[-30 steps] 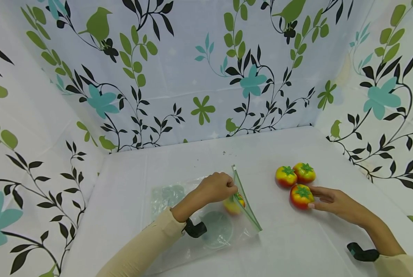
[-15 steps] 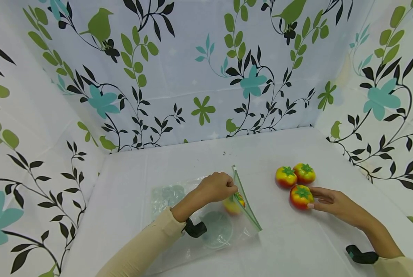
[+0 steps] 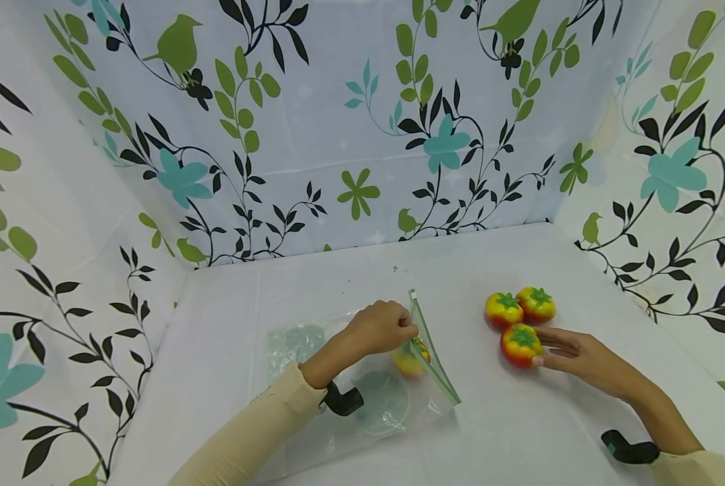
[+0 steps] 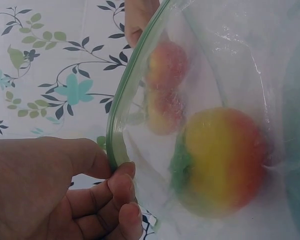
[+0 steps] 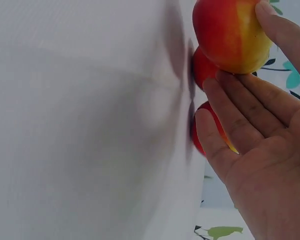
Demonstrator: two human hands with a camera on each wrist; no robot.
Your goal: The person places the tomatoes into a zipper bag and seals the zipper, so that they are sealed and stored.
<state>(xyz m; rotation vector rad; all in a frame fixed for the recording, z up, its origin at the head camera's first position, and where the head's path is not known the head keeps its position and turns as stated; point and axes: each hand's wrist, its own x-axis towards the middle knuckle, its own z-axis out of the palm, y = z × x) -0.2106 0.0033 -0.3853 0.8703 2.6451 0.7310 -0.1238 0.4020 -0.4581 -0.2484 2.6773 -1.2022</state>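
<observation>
From headcam alone, both grips: left hand (image 3: 379,329) on bag (image 3: 384,405), right hand (image 3: 588,361) on fruit (image 3: 520,345).

Looks like a makeshift filming booth. Creased printed cloth (image 3: 314,135), with green birds (image 3: 179,44), dark leafy stems (image 3: 409,126) and blue flowers (image 3: 446,143), lines the back and both sides. White-covered counter (image 3: 496,432) sits enclosed between them. Black wrist cameras (image 3: 638,452) point to a recording set-up. Kind of building beyond the cloth: cannot tell.
</observation>
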